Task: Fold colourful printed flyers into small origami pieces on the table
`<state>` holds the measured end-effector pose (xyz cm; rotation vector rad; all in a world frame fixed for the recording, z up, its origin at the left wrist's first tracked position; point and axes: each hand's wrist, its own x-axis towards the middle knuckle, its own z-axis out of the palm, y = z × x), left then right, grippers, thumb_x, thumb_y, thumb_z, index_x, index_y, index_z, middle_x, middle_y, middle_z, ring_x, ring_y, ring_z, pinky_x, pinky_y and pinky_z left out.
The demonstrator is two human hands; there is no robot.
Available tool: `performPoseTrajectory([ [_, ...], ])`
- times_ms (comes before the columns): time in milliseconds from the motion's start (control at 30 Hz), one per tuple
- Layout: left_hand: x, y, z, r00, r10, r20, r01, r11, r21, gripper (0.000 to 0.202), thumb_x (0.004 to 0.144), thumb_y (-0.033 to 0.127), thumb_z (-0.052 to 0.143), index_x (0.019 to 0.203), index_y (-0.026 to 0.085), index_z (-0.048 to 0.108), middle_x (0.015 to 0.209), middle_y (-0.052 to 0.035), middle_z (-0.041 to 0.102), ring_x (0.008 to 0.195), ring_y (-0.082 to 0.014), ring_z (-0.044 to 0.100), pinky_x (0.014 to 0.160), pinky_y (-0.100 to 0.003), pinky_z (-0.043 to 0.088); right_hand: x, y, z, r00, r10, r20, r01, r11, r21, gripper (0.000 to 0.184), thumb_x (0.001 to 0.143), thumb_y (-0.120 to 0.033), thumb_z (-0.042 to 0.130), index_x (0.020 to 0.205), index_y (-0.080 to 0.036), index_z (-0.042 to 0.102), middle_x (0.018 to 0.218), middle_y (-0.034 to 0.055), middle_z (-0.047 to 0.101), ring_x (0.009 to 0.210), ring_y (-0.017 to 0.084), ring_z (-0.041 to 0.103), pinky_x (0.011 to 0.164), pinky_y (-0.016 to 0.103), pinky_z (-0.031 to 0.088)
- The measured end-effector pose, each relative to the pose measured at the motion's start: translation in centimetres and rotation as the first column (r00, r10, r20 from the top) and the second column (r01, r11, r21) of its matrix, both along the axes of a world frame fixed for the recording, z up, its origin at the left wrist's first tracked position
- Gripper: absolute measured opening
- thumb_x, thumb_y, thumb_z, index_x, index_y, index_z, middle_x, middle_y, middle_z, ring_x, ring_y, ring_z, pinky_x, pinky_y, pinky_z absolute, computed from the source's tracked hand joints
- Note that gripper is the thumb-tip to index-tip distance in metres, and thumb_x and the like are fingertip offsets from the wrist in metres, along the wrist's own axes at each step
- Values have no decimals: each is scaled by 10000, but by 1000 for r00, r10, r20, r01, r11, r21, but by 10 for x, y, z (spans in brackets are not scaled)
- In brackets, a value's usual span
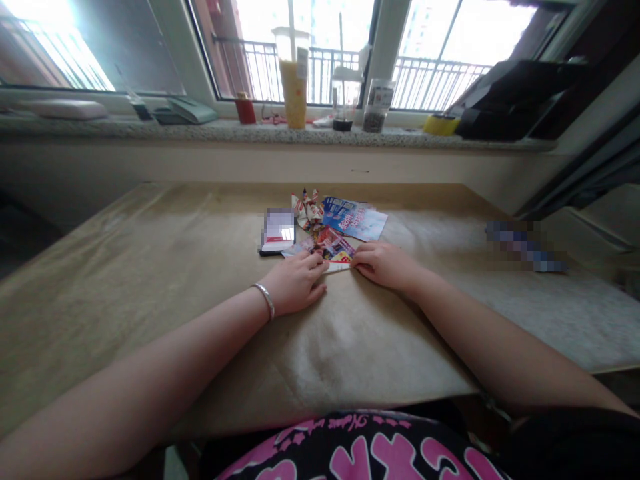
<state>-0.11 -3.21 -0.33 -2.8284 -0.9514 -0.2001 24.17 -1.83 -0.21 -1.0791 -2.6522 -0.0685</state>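
Table (150,267): lying under a brown paper cover, carrying the printed sheet at its middle and reaching well out to both sides of it.
Red can (245,109): standing on the windowsill, far behind the printed sheet and to its left.
Bracelet (265,300): circling the left wrist, nearer the person than the printed sheet and to its left.
Phone (278,233): lying flat just left of the printed sheet, screen up.
Orange drink cup (293,83): standing on the sill with a straw in it, far behind the printed sheet.
Left hand (295,283): resting palm down, fingers stretched out and close together, tips pressing on the near left edge of the printed sheet; gripping nothing.
Folded paper pieces (307,208): sitting in a small heap just behind the printed sheet.
Printed sheet (334,252): lying flat between the two hands, colourful side up, pinned at its near edge by both.
Blue flyer (355,219): lying just behind the printed sheet, to the right.
Right hand (383,265): lying knuckles up, fingers bent, tips touching the near right corner of the printed sheet; whether they are pinching it is not showing.
Yellow tape roll (441,124): sitting on the sill, far behind and right of the printed sheet.
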Motion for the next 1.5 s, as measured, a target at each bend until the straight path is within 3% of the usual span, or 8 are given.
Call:
performPoseTrajectory([
  [167,-2,1,1,1000,-10,-18,9,1000,-12,463,902,385,461,1263,102,526,1193,-143,562,1076,-264,510,958,-387,428,5,1,1,1000,12,-4,-12,1000,-23,184,829,-139,529,851,-186,706,868,55,679,803,157,608,739,258,444],
  [300,-3,0,3,999,-42,-18,42,999,-21,469,903,377,459,1316,154,482,1158,-122,572,1033,-243,522,927,-379,438,8,3,1,999,42,-9,-43,999,-27,181,820,-142,530,857,-185,702,890,58,686,812,161,614,742,264,450],
  [800,-2,0,2,999,-44,-21,44,999,-9,427,908,382,448,1278,181,515,1142,-126,552,998,-244,496,900,-389,423,8,3,5,996,92,13,-92,996,-7,187,817,-159,527,829,-195,710,884,53,688,778,152,608,704,257,424],
  [1500,-1,-2,2,999,-23,-47,22,1000,-16,416,919,378,429,1284,191,494,1157,-114,546,1033,-250,481,920,-392,414,24,6,16,978,-66,196,77,996,-48,185,783,-197,525,792,-236,706,885,14,696,737,138,599,583,241,320],
])
